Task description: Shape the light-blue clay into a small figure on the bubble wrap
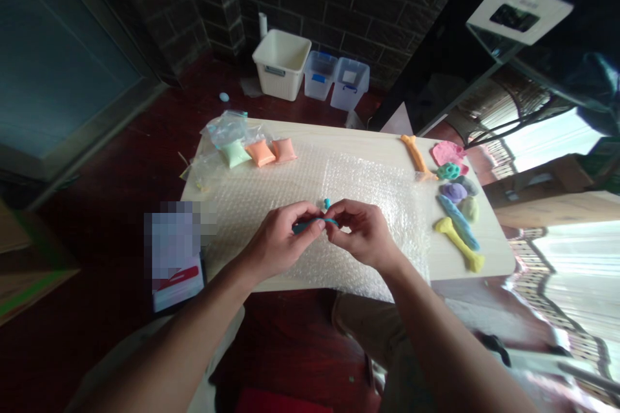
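Note:
Over the bubble wrap, my left hand [281, 239] pinches a thin strip of teal modelling clay [301, 227]. My right hand [363, 232] has thumb and forefinger closed on the strip's other end, so the two hands nearly meet; part of the clay is hidden by the fingers. Just beyond the fingertips lies a small lump of teal clay [327, 203]. Beneath both hands, a sheet of bubble wrap [378, 187] covers the middle of the pale wooden table [314, 129].
Packets of green clay [235, 153], orange clay [261, 153] and peach clay [284, 150] lie back left. At right are an orange clay bone [414, 153], pink clay [448, 153], a yellow clay bone [460, 245] and several other lumps. A white bin [283, 74] stands behind the table.

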The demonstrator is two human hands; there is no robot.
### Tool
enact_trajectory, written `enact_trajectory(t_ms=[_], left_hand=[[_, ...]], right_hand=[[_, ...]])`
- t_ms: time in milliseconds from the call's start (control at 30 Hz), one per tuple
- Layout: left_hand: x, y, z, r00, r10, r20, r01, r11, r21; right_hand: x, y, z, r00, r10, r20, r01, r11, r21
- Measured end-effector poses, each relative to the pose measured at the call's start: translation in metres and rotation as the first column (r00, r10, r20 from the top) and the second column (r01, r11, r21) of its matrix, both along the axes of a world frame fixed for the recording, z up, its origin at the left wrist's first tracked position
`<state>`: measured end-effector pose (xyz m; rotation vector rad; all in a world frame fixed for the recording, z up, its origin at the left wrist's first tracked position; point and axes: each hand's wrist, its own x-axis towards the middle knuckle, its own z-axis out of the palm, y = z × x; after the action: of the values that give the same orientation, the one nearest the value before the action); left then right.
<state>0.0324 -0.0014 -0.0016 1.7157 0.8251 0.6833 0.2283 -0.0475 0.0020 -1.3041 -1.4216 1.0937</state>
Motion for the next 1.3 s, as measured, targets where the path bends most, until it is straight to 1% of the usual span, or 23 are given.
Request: enact_trajectory(t_ms=[100,167,233,300,367,467,567,633,700,767,867,1000,1100,1200,1233,1300], left_hand=[[0.001,0.002,-0.003,0.999,0.009,0.046,-0.006,0.999,-0.047],[0.001,0.003,-0.004,0.998,0.021,0.050,-0.018,0.998,-0.058],[0.001,0.003,-0.003,0.998,0.038,0.051,-0.035,0.998,-0.056],[0.000,0.002,-0.001,0.997,0.062,0.049,-0.060,0.997,-0.037],[0.000,0.001,0.002,0.996,0.088,0.031,-0.088,0.996,0.011],[-0.001,0.000,0.007,0.993,0.121,0.004,-0.120,0.984,0.132],[-0.001,0.000,0.010,0.989,0.147,-0.016,-0.138,0.956,0.258],[-0.001,0.000,0.011,0.988,0.149,-0.037,-0.129,0.939,0.319],[-0.002,0.001,0.011,0.989,0.145,-0.040,-0.123,0.930,0.345],[-0.002,0.001,0.009,0.988,0.149,-0.025,-0.132,0.932,0.338],[-0.004,0.002,0.007,0.989,0.147,-0.037,-0.127,0.939,0.320],[-0.006,0.001,0.006,0.990,0.076,-0.121,-0.033,0.946,0.323],[-0.006,0.000,0.005,0.989,0.045,-0.138,-0.001,0.953,0.302],[-0.008,-0.001,0.002,0.985,-0.010,-0.174,0.058,0.961,0.269],[-0.009,-0.002,0.001,0.983,-0.031,-0.183,0.077,0.965,0.252],[-0.013,-0.003,0.000,0.982,-0.063,-0.179,0.101,0.972,0.210]], right_hand=[[-0.001,0.000,0.000,1.000,0.007,-0.008,-0.007,1.000,0.029],[-0.001,0.000,0.000,0.999,0.018,-0.044,-0.017,0.999,0.031],[-0.001,0.000,0.001,0.994,0.023,-0.107,-0.022,1.000,0.010],[0.000,0.000,0.002,0.984,0.016,-0.179,-0.023,0.999,-0.037],[0.001,0.000,0.003,0.973,-0.001,-0.231,-0.022,0.995,-0.097],[0.000,0.001,0.005,0.968,-0.018,-0.252,-0.026,0.985,-0.170],[-0.002,0.003,0.007,0.970,0.001,-0.243,-0.046,0.982,-0.183],[-0.002,0.004,0.008,0.968,0.006,-0.252,-0.053,0.982,-0.180],[-0.001,0.004,0.010,0.963,0.001,-0.269,-0.053,0.981,-0.188],[0.001,0.004,0.010,0.962,-0.004,-0.273,-0.053,0.978,-0.200],[0.003,0.004,0.009,0.970,-0.007,-0.243,-0.047,0.976,-0.215],[0.005,0.004,0.003,0.987,0.006,-0.163,-0.036,0.983,-0.180],[0.006,0.003,0.000,0.999,0.033,-0.021,-0.035,0.991,-0.126],[0.006,-0.001,0.002,0.989,0.084,0.122,-0.071,0.992,-0.104],[0.006,-0.003,0.003,0.986,0.099,0.132,-0.086,0.991,-0.103],[0.004,-0.008,0.004,0.988,0.125,0.087,-0.117,0.988,-0.100]])
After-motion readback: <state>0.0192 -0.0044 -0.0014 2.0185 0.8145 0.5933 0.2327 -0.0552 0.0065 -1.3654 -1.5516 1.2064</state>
